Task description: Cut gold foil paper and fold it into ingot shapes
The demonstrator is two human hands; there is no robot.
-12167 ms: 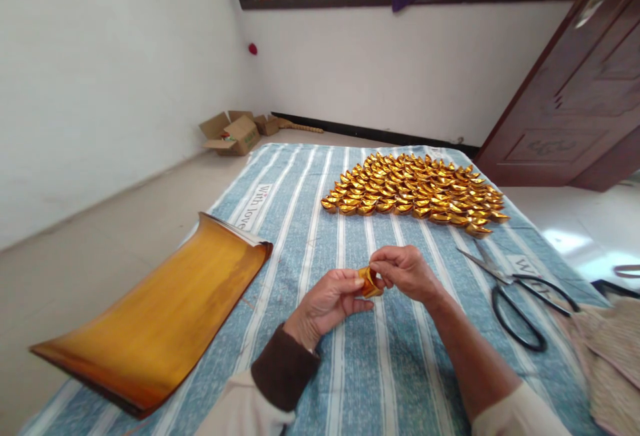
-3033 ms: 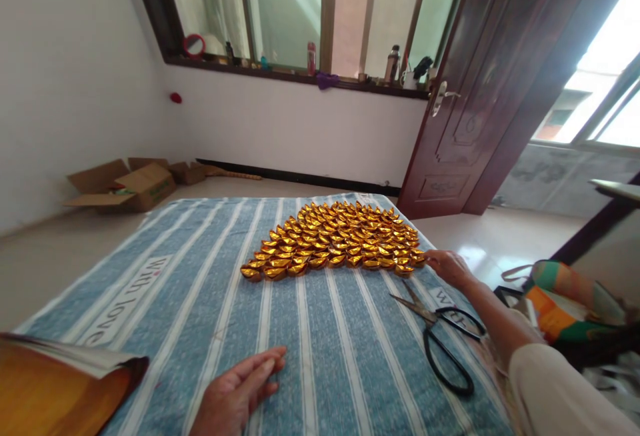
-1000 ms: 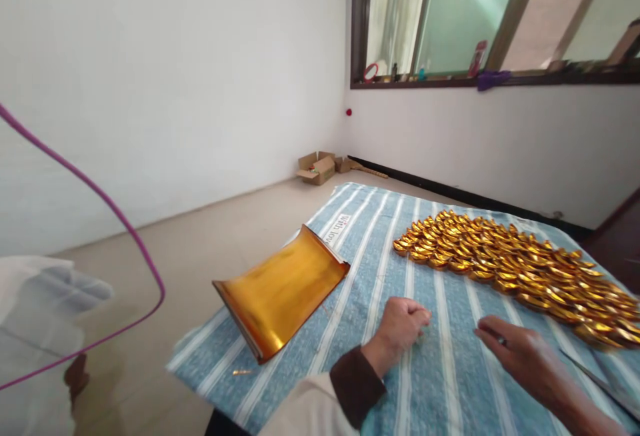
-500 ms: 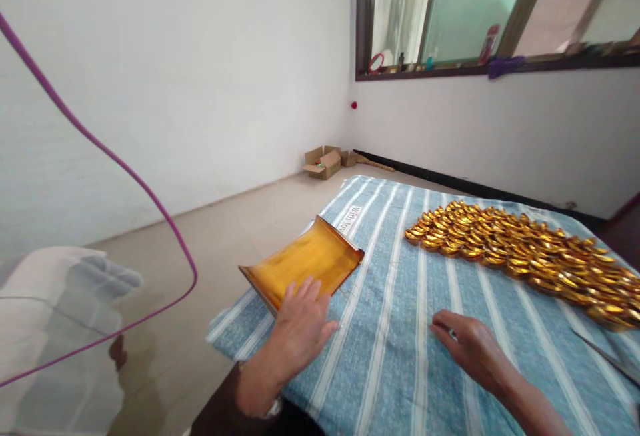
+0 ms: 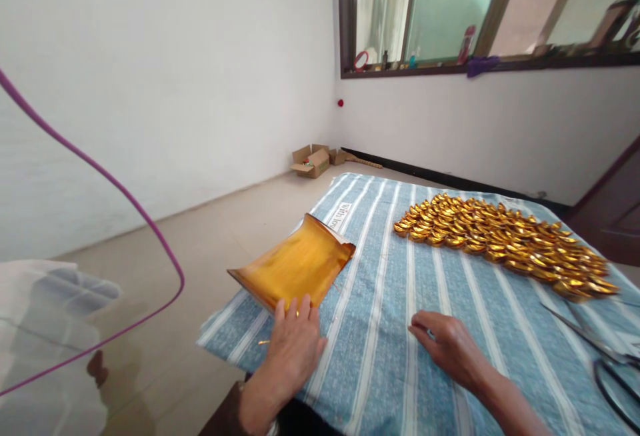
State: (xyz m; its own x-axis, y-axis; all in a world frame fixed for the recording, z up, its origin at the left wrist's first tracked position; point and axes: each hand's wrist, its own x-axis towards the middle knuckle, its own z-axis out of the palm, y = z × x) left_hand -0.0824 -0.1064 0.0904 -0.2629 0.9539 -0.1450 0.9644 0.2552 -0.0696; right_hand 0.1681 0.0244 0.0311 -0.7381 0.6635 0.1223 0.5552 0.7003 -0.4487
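Note:
My left hand (image 5: 293,341) lies flat on the blue striped cloth (image 5: 390,289), fingers spread, its fingertips touching the near edge of a curled stack of gold foil sheets (image 5: 295,266). My right hand (image 5: 447,349) rests palm down on the cloth to the right, fingers loosely apart, holding nothing. A large heap of folded gold paper ingots (image 5: 500,239) lies in rows at the far right of the cloth, well beyond both hands.
Black-handled scissors (image 5: 600,356) lie at the right edge of the cloth. A white mesh hamper with a purple rim (image 5: 75,329) stands at the left on the floor. Open cardboard boxes (image 5: 313,159) sit by the far wall under a window sill.
My left hand has slid back a little along the gold sheets and now touches only their near edge. My right hand has barely moved. The view has shifted slightly.

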